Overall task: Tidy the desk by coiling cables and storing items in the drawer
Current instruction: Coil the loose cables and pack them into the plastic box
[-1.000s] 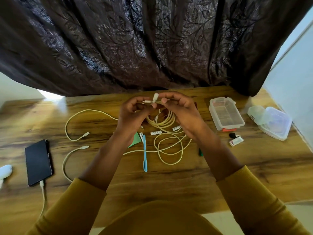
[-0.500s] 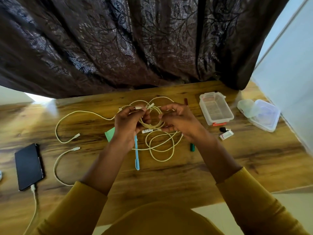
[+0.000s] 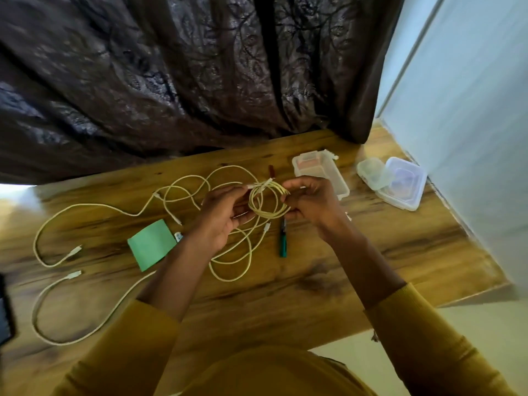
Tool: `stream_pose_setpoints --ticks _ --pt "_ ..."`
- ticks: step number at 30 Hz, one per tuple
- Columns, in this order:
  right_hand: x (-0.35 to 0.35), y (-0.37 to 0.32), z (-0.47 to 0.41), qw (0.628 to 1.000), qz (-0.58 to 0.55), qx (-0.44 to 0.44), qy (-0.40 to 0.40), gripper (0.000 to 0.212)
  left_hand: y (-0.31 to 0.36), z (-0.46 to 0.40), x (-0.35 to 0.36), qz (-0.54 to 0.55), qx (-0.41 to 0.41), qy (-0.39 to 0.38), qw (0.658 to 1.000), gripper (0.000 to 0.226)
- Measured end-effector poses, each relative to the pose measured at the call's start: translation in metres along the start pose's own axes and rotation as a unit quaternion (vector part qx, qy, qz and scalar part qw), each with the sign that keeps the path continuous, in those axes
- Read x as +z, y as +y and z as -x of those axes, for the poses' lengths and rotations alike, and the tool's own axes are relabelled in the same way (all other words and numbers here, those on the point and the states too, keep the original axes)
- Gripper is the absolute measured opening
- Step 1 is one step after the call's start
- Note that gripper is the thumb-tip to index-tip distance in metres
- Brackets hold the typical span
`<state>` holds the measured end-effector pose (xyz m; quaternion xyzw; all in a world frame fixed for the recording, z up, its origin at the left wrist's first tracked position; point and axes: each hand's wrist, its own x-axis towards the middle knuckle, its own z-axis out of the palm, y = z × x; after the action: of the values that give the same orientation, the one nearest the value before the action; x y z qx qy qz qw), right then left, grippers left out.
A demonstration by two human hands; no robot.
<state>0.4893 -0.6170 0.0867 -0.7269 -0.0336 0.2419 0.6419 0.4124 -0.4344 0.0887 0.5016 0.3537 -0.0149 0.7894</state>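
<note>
A small coil of cream cable (image 3: pixel 268 200) hangs just above the wooden desk (image 3: pixel 328 270), held between both hands. My left hand (image 3: pixel 221 217) pinches its left side near a white plug end. My right hand (image 3: pixel 313 202) pinches its right side. More cream cable (image 3: pixel 234 264) lies in loose loops under my hands. Another loose cable (image 3: pixel 94 207) trails to the left. A third cable (image 3: pixel 57 318) curves near the front left edge.
A green note pad (image 3: pixel 151 244) lies left of my left arm, and a green pen (image 3: pixel 283 238) lies below the coil. A clear plastic box (image 3: pixel 323 167) and stacked clear containers (image 3: pixel 397 181) stand at the back right. A dark phone (image 3: pixel 5 310) shows at the left edge. A dark curtain hangs behind the desk.
The view has swung left and down, so the desk items sit further right. The coil is now a tighter ring held up between both hands. The blue pen is hidden now.
</note>
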Motion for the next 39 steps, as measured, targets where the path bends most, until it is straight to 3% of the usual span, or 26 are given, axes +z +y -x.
stream_pose_setpoints --ticks 8,13,20,24,28,32,35,39 --pt "-0.061 0.01 -0.042 0.993 0.054 0.029 0.101 0.026 -0.003 -0.033 0.071 -0.116 0.054 -0.014 0.992 0.019" --pt "-0.096 0.018 -0.08 0.976 0.145 -0.018 0.162 0.023 -0.008 -0.071 0.11 -0.18 0.091 0.021 0.979 0.021" --pt "-0.112 0.017 -0.125 0.934 0.303 -0.107 0.155 0.015 -0.026 -0.104 0.132 -0.235 0.107 0.041 0.965 0.023" --pt "-0.109 0.021 -0.141 0.899 0.386 -0.168 0.118 0.017 -0.035 -0.109 0.131 -0.362 0.198 0.067 0.908 0.024" --pt "-0.107 0.024 -0.15 0.871 0.433 -0.213 0.095 0.022 -0.037 -0.107 0.137 -0.469 0.297 0.093 0.827 0.027" --pt "-0.106 0.028 -0.15 0.846 0.476 -0.227 0.079 0.017 -0.044 -0.112 0.132 -0.539 0.347 0.117 0.758 0.022" --pt "-0.103 0.031 -0.15 0.822 0.512 -0.242 0.061 0.014 -0.051 -0.114 0.132 -0.563 0.354 0.121 0.737 0.015" --pt "-0.096 0.031 -0.15 0.808 0.522 -0.266 0.059 0.008 -0.055 -0.117 0.135 -0.573 0.339 0.112 0.738 0.018"
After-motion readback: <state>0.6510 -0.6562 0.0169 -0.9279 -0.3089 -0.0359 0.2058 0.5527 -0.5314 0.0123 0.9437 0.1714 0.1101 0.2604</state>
